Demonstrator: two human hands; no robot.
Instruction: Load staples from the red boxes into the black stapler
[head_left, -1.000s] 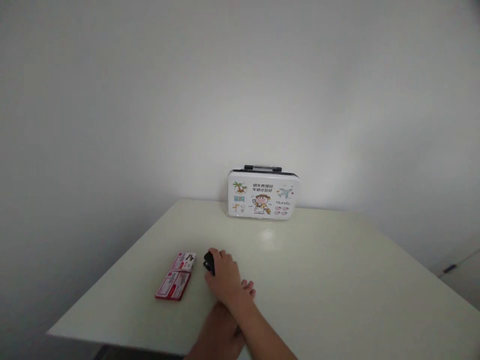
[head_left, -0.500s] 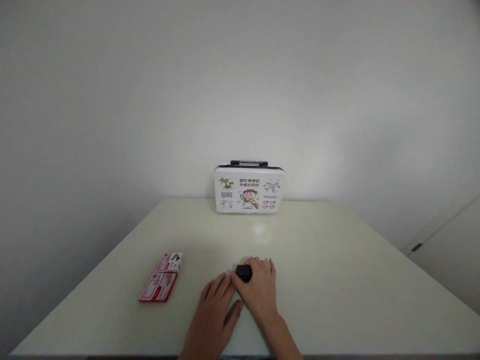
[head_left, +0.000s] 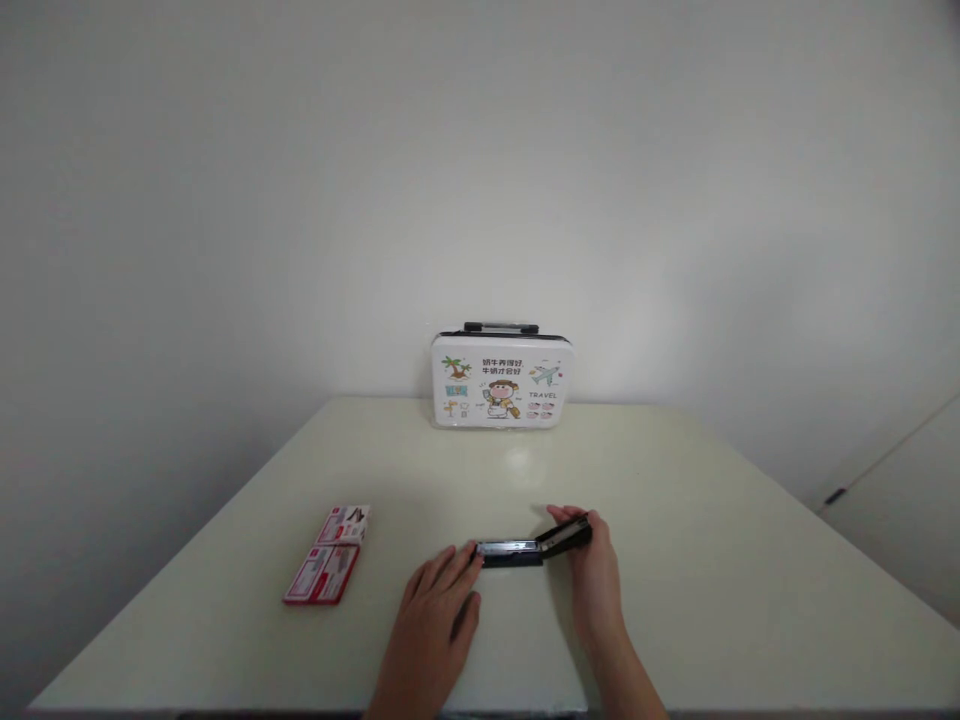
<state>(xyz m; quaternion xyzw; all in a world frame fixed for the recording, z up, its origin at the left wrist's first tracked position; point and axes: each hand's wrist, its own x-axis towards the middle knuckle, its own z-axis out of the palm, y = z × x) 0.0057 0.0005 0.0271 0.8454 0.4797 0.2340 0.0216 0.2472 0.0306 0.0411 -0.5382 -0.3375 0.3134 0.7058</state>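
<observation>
At the left of the desk (head_left: 712,560), two red-and-white packs (head_left: 322,575) lie end to end, well apart from the hands. The left hand (head_left: 431,620) lies palm down, its grip unclosed, fingertips touching the left end of the black stapler (head_left: 511,561). The stapler's base lies flat between the hands, long axis running left to right; its top arm tilts up rightward, gripped at the raised end by the right hand (head_left: 598,580).
</observation>
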